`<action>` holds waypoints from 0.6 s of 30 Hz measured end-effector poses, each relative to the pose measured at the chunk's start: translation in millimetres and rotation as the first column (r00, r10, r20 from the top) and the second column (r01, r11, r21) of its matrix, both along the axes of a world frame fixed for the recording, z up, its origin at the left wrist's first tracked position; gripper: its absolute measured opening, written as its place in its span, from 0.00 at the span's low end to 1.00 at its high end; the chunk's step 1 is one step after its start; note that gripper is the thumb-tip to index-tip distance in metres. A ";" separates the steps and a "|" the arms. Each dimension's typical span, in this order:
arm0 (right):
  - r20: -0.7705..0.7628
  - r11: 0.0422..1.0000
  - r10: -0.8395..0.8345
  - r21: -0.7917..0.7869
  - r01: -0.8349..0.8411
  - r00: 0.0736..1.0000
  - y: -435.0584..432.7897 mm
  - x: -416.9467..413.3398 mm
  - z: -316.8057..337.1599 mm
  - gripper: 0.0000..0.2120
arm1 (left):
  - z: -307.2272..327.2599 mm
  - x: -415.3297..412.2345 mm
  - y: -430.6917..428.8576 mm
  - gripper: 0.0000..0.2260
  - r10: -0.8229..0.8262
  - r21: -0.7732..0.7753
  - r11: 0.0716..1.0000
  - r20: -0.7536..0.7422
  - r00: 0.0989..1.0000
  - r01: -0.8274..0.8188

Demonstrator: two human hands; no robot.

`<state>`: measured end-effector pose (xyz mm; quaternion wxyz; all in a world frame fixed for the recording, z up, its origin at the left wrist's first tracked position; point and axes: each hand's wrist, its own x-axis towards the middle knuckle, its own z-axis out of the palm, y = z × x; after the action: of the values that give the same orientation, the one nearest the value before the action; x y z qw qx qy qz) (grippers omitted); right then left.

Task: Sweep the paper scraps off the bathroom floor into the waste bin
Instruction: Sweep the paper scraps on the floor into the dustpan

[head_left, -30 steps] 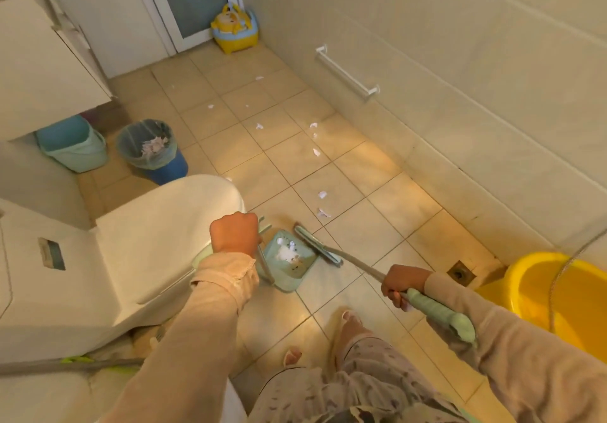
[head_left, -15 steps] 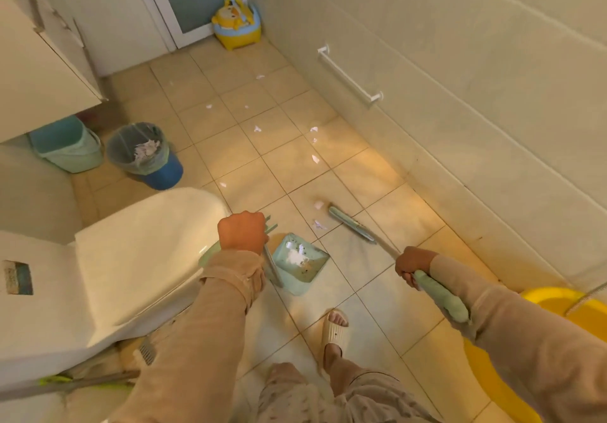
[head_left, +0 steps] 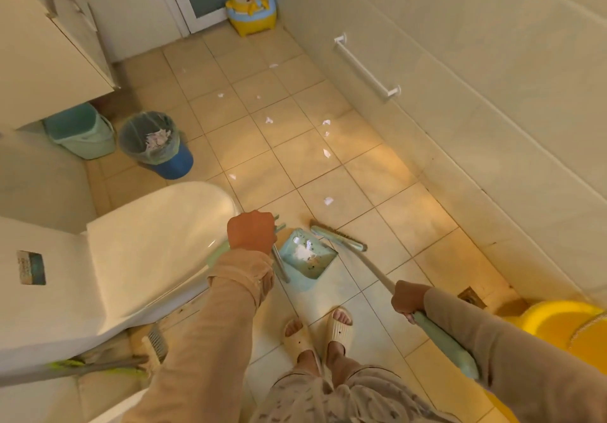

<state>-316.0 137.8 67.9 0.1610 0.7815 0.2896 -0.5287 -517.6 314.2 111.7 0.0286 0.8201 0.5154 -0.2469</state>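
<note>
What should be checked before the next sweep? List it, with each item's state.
1. Left hand gripping the dustpan handle: ok.
2. Right hand gripping the broom handle: ok.
3. Broom head down beside the dustpan mouth: ok.
4. Dustpan already holds scraps, room for more: ok.
5. Floor clear of paper scraps: not ok, several lie ahead.
6. Waste bin open and within reach: cannot tell.

My left hand [head_left: 251,230] grips handle of pale green plastic dustpan [head_left: 307,255] just right of white toilet [head_left: 157,228]. Green-headed broom [head_left: 338,237] touches dustpan's far edge, my right hand [head_left: 409,301] on its handle. White paper scraps [head_left: 328,200] lie beyond. Blue lined waste bin [head_left: 154,143] far left.
</note>
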 end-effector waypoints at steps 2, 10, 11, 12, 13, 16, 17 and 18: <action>-0.046 0.993 0.101 -0.059 -0.103 0.994 -9.2 -6.5 3.5 0.17 | 0.4 -1.4 1.6 0.10 -0.009 0.006 1.000 0.003 1.000 0.009; -0.274 0.931 -0.360 -0.171 0.323 0.892 -7.2 18.5 36.1 0.17 | 2.2 -6.5 13.1 0.12 -0.044 0.024 0.999 0.014 0.999 0.044; -0.275 0.896 -0.442 -0.183 0.404 0.854 -6.3 27.0 39.5 0.18 | 3.2 -7.2 14.9 0.12 -0.047 0.027 0.999 0.013 0.999 0.046; -0.269 0.874 -0.485 -0.182 0.451 0.832 -5.1 35.0 40.6 0.18 | 3.5 -7.8 16.5 0.12 -0.048 0.028 0.998 0.012 0.999 0.047; -0.259 0.859 -0.511 -0.186 0.477 0.819 -3.2 40.0 43.3 0.17 | 3.3 -8.4 17.9 0.12 -0.048 0.028 0.998 0.015 0.999 0.047; -0.233 0.858 -0.513 -0.173 0.483 0.826 2.3 48.5 42.8 0.18 | 2.8 -7.1 19.8 0.12 -0.054 0.029 0.998 0.032 0.998 0.053; -0.229 0.859 -0.512 -0.161 0.486 0.828 4.9 49.4 43.4 0.18 | 3.3 -5.6 20.1 0.12 -0.057 0.028 0.998 0.036 0.998 0.056; -0.227 0.860 -0.511 -0.149 0.489 0.829 7.6 50.8 42.4 0.18 | 3.7 -3.5 20.9 0.12 -0.059 0.026 0.998 0.040 0.997 0.058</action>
<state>-265.2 145.4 110.3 0.0109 0.7468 0.0708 -0.6612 -521.1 335.2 115.4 0.0217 0.8400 0.4934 -0.2247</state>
